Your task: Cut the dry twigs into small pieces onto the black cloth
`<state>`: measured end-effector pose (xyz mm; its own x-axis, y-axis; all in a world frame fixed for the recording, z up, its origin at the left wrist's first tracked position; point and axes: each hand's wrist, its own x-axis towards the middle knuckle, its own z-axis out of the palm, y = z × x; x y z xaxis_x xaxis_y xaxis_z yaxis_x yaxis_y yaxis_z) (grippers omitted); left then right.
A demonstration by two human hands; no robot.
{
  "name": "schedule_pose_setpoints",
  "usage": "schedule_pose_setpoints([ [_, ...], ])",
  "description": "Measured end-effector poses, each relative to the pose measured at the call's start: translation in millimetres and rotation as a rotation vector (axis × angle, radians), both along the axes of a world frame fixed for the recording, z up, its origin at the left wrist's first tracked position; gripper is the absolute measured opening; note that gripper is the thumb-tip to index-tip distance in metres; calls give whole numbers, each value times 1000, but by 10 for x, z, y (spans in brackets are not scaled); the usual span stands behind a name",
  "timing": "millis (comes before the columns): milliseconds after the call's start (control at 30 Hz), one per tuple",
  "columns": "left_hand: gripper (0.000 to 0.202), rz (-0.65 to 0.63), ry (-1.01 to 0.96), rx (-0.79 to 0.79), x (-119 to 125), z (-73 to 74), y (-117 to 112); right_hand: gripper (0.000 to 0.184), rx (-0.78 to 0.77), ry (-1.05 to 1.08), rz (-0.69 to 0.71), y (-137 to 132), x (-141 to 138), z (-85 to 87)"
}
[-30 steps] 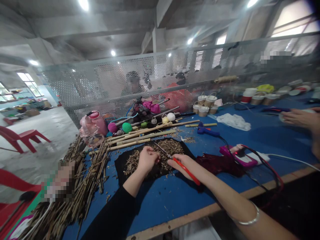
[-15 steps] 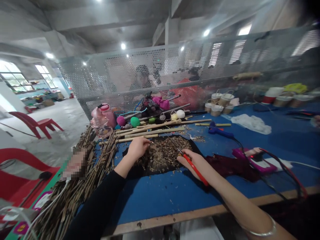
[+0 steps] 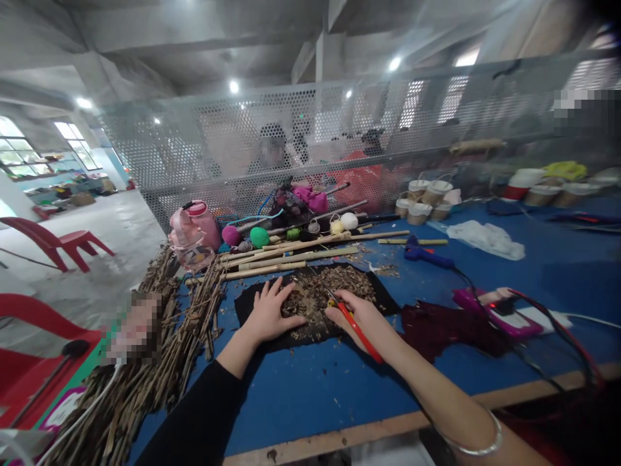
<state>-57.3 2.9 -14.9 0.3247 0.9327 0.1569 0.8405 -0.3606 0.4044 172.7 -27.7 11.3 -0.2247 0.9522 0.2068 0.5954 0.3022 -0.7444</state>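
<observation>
My left hand (image 3: 268, 314) lies palm down with its fingers spread, on the left part of a black cloth (image 3: 383, 294) and at the edge of a heap of small brown plant scraps (image 3: 352, 279). In my right hand (image 3: 371, 320) is a pair of red-handled pliers (image 3: 359, 335), with the narrow dark jaws pointing away over the scraps. My right fingers wrap the handles and partly hide the tool. The fingertips come close to the scraps; whether they touch them I cannot tell.
Bundled dry twigs (image 3: 145, 382) fill the left side. Behind the cloth lie pale sticks (image 3: 298, 255), yarn balls (image 3: 260, 237) and a pink bottle (image 3: 204, 223). A blue glue gun (image 3: 427, 254), dark red cloth (image 3: 444, 330) and corded purple power strip (image 3: 507, 317) are to the right.
My left hand has gone from a pinch beside the scraps to lying flat with spread fingers. My right hand, still holding the pliers, has shifted slightly left.
</observation>
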Motion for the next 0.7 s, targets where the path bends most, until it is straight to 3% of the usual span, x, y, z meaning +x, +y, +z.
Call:
schedule_pose_setpoints([
  [100,30,-84,-102,89,66,-31,46,36,2,2,6,-2,-1,-26],
  [200,15,-74,-215,155,40,-55,89,41,-9,-1,-5,24,14,-102],
  [400,32,-103,-125,182,4,-66,113,45,2,5,-28,51,31,-210],
  [533,35,-101,-53,138,40,24,36,45,0,-6,-29,-16,53,-112],
  [700,60,10,41,105,118,148,-6,39,15,31,-3,-111,142,29],
])
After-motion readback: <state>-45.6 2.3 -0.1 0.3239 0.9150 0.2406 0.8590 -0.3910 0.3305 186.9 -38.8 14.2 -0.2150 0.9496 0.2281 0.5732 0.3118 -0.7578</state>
